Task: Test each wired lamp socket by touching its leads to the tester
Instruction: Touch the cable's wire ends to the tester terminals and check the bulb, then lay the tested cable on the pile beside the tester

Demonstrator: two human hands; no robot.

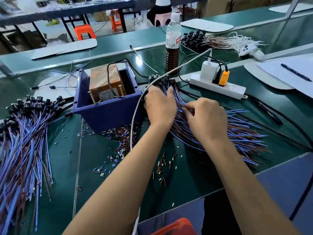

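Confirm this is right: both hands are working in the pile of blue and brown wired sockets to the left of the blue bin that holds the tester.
Not quite. In the head view, the left hand and right hand are working in the pile of blue and brown wired sockets to the right of the blue bin that holds the tester. The pile on the left lies untouched.

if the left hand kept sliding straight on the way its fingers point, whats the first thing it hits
Probably the black sockets at the far end of the wire bundle that the left hand rests on. Beyond those stands the bottle, but depth is hard to judge from this view.
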